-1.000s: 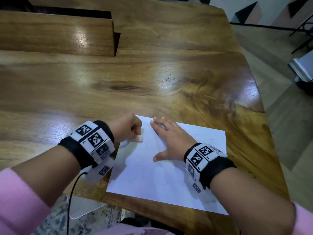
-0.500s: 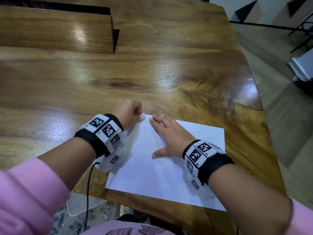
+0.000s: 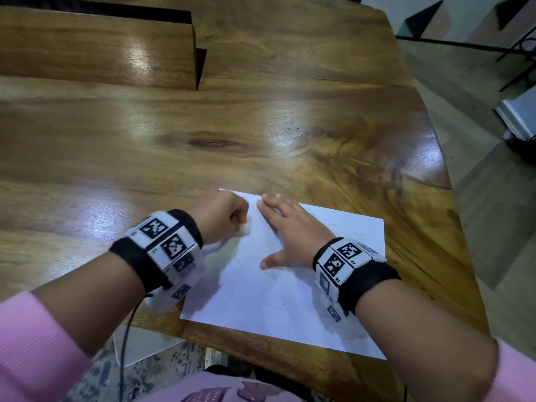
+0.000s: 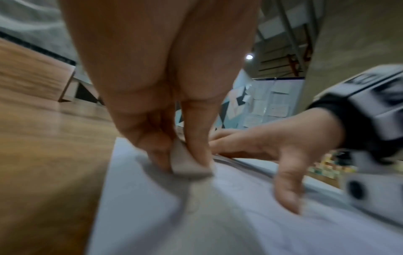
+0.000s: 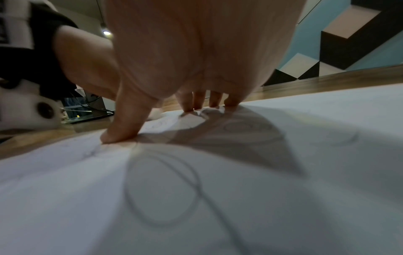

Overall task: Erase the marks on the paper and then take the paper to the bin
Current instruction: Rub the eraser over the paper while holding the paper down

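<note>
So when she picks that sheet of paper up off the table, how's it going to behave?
Likely floppy: the paper is a thin single sheet lying flat. Probably light and apt to slide on the glossy table, since the right hand presses it flat while the left hand rubs.

the table [image 3: 261, 134] is made of brown wood, and it is smooth and shiny, with bright spots of light seen on it. on the table a thin white paper [image 3: 275, 300] is laid, flat and matt, with faint grey pencil lines. a small pale eraser [image 4: 187, 163], dull and rubbery, is pressed on the paper. beside the paper, black cloth bands [image 3: 368, 282] with hard white plastic blocks are worn. soft pink ribbed cloth sleeves [image 3: 32, 352] are seen.
</note>
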